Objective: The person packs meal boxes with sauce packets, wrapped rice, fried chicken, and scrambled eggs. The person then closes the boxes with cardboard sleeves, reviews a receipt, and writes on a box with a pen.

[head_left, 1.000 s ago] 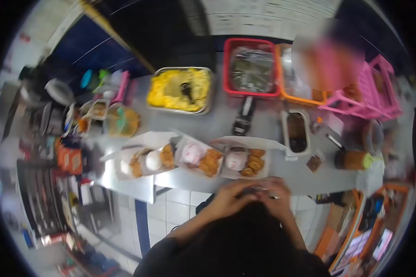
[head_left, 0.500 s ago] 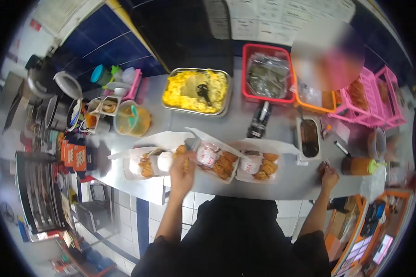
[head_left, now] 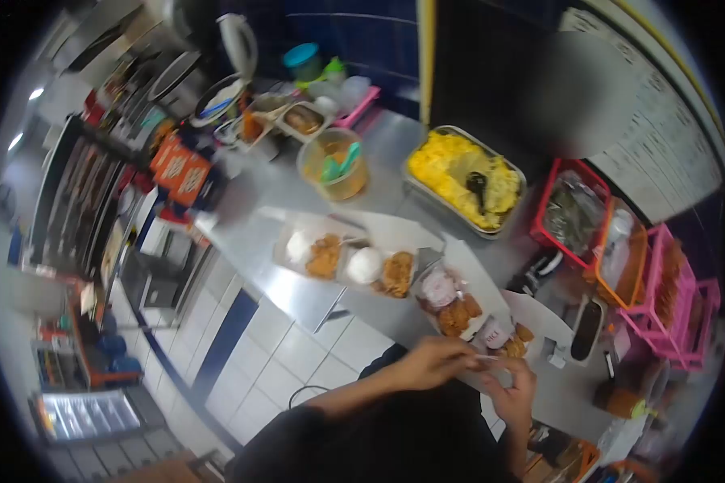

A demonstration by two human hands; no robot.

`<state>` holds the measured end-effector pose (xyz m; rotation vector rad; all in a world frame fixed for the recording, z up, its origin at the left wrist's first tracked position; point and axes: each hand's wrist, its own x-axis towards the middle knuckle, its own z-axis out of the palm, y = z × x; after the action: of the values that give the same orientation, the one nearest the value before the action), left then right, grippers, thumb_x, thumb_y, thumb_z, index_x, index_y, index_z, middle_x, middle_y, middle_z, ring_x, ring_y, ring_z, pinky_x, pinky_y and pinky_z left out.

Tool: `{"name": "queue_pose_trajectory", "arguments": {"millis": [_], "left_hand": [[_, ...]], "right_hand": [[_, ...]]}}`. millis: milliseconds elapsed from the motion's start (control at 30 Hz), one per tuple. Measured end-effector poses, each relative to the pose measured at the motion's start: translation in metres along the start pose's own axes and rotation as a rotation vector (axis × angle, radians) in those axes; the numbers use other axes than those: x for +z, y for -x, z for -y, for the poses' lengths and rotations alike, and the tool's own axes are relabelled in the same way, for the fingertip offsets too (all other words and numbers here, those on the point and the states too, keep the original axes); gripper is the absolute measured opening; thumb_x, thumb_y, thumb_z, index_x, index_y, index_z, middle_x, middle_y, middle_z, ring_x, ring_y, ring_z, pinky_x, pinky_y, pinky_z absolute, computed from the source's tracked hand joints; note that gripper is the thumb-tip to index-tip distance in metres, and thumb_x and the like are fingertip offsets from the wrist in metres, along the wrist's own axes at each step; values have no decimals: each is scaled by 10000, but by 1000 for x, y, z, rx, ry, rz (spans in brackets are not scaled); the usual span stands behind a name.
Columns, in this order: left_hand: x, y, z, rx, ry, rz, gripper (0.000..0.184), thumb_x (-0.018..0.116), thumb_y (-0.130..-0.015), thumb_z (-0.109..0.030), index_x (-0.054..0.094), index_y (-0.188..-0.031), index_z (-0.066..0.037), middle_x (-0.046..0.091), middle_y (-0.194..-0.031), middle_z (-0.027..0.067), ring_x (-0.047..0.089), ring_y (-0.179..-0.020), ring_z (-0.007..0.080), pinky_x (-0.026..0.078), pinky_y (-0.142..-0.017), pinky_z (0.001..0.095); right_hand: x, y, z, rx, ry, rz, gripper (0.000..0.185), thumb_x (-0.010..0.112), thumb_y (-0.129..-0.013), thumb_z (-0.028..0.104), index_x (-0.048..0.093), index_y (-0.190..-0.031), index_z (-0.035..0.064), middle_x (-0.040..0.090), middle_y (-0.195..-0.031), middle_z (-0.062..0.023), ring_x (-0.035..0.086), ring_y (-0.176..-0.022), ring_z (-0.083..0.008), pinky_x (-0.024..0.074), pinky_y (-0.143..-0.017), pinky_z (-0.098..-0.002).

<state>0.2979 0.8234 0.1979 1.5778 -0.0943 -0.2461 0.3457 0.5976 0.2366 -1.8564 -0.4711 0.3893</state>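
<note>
"Has the left hand (head_left: 437, 364) moved?"
"Yes, from a fried piece (head_left: 397, 275) left of the end box (head_left: 492, 332) to that box's near side."
"The right hand (head_left: 514, 390)?"
"In from right of the box; a small blurred item (head_left: 485, 360) now sits between both hands' fingers (head_left: 464, 362)."

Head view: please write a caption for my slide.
Left hand and right hand held close together beside open boxes of fried food on a metal counter, tray of yellow food behind.

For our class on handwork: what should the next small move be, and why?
Perhaps lower the small item into the nearest box: the left hand seems to pinch it close by, with the right hand beside it, and that box stands open.
</note>
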Motion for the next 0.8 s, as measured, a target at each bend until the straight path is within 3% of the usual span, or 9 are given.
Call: {"name": "queue_pose_trajectory", "arguments": {"millis": [100, 167, 200, 267, 333, 400, 533, 667, 800], "left_hand": [[-67, 29, 21, 140, -234, -214, 160, 612, -967, -48, 686, -1103, -11, 724, -1069, 105, 700, -1000, 235, 551, -904, 358], [-142, 54, 56, -211, -30, -381, 178, 580, -992, -76, 700, -1112, -22, 676, -1207, 112, 657, -1097, 236, 556, -901, 378], [-185, 59, 78, 22, 78, -436, 223, 613, -989, -100, 673, -1188, -21, 686, -1164, 130, 657, -1099, 235, 556, -897, 368], [-228, 55, 34, -302, -498, -643, 527, 641, -972, -126, 467, -1452, 7, 626, -1311, 194, 600, -1222, 302, 515, -981, 396], [-275, 78, 59, -294, -1061, -863, 566, 626, -963, -99, 428, -1478, 26, 499, -1467, 245, 483, -1361, 368, 370, -1134, 434], [-246, 73, 23, -179, -831, -1153, 490, 562, -1011, -157, 464, -1456, 26, 539, -1430, 233, 515, -1339, 338, 393, -1120, 416], [-160, 56, 1, -49, -488, -1218, 395, 568, -1028, -198, 580, -1333, 53, 635, -1316, 171, 595, -1228, 274, 445, -1055, 374], [-70, 21, -14, -144, -96, -969, 277, 597, -1003, -99, 615, -1239, 44, 681, -1108, 114, 646, -1033, 206, 509, -922, 331], [-43, 15, 1, -212, -148, -852, 283, 613, -1001, -117, 635, -1212, 70, 718, -1054, 168, 684, -998, 215, 522, -921, 342]], "right_hand": [[-13, -25, 5, -122, 89, -101, 290, 809, -832, 71, 671, -1083, 27, 732, -1005, -104, 692, -865, -146, 553, -768, -308], [-45, -40, 8, -91, 98, -192, 261, 779, -858, 71, 674, -1092, 19, 734, -996, -87, 688, -857, -138, 550, -776, -308], [-64, -55, 7, -102, 151, -215, 244, 761, -873, 68, 675, -1094, 15, 733, -999, -81, 684, -845, -136, 548, -775, -311], [-101, -90, -9, -150, 205, -261, 216, 730, -901, 98, 673, -1088, 7, 735, -979, -72, 679, -827, -131, 543, -770, -318], [-128, -137, -25, -55, 185, -315, 194, 678, -947, 137, 662, -1091, 8, 721, -959, -60, 662, -873, -123, 528, -795, -287], [-158, -192, -74, -18, 312, -321, 223, 684, -922, 131, 672, -1111, 12, 738, -961, -130, 716, -863, -215, 543, -779, -328], [-161, -287, -138, 23, 832, -306, 252, 646, -926, 163, 685, -1141, 37, 739, -973, -186, 723, -894, -342, 567, -821, -435], [-157, -351, -208, -64, 1192, -492, 260, 585, -959, 222, 690, -1147, 78, 730, -930, -216, 715, -886, -392, 565, -842, -507], [-185, -358, -192, 199, 966, -319, 315, 634, -935, 272, 682, -1193, 99, 728, -975, -209, 701, -931, -406, 553, -837, -527]]}}
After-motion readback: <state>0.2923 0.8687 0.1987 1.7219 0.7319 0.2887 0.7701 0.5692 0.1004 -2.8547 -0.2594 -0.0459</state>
